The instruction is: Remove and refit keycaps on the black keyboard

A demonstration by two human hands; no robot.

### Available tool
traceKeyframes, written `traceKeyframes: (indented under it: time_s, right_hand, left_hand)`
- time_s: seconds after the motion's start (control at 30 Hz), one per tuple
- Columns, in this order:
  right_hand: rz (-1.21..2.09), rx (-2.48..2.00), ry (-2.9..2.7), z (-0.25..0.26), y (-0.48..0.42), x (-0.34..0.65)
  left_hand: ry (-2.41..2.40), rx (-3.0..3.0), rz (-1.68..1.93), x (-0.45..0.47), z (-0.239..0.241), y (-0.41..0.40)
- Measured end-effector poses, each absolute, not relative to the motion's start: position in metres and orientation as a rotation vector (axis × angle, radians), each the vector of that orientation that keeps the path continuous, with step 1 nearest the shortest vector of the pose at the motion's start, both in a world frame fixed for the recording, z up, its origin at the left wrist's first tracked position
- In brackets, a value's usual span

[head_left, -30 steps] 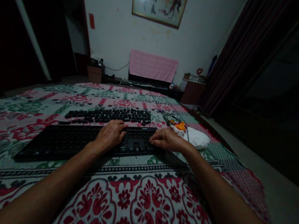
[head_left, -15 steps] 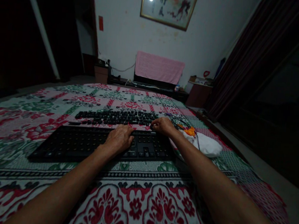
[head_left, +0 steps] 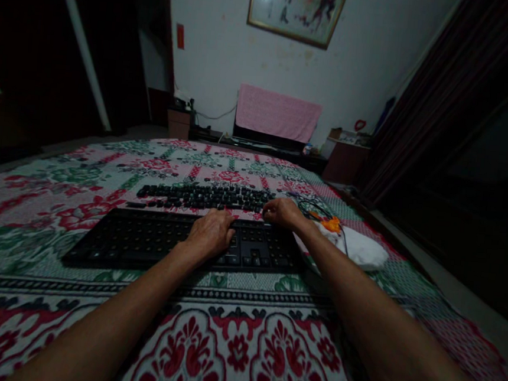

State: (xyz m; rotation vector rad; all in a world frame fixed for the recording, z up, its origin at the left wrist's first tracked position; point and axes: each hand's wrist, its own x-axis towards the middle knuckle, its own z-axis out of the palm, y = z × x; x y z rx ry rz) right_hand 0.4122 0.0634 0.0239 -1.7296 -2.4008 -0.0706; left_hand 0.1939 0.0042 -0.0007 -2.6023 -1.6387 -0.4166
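A black keyboard (head_left: pixel 134 240) lies across the patterned bedspread (head_left: pixel 231 354) in front of me. My left hand (head_left: pixel 209 236) rests palm down on its right half, fingers lying over the keys and holding nothing. Just beyond the keyboard, loose black keycaps (head_left: pixel 200 196) are laid out in rows on the cloth. My right hand (head_left: pixel 282 212) is at the right end of those rows, above the keyboard's far right corner, with its fingers curled down and pinched together. What they pinch is hidden in the dim light.
A white bag (head_left: pixel 360 248) with an orange item (head_left: pixel 333 224) and a dark cable (head_left: pixel 312 206) lies right of the keycaps. The bed's right edge drops to the floor. A pink-covered cabinet (head_left: pixel 277 114) stands against the far wall.
My right hand has left the keyboard's right end and reached forward to the right end of the keycap rows. My left hand stays on the keyboard. The view has shifted a little.
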Motion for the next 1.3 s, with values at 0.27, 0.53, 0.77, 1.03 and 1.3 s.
traceKeyframes:
  time_s: [0.27,0.53,0.77,1.03,1.3]
  right_hand:
    - [0.334,-1.477,-2.179,0.03,0.014,0.448]
    - [0.871,-1.456,-2.258,0.023,-0.032,0.474]
    - [0.912,-1.502,-2.256,0.021,-0.04,0.471]
    - [0.938,-1.504,-2.26,0.022,-0.041,0.469]
    - [0.916,-1.49,-2.268,0.02,-0.04,0.468]
  left_hand:
    - [-1.622,-2.595,-0.368,0.193,0.0,0.006]
    - [-1.621,-2.598,-0.342,0.193,-0.001,0.007]
    - [-1.592,-2.59,-0.306,0.192,-0.002,0.009]
    - [-1.596,-2.603,-0.278,0.192,-0.001,0.009]
    - [-1.592,-2.581,-0.271,0.192,-0.001,0.009]
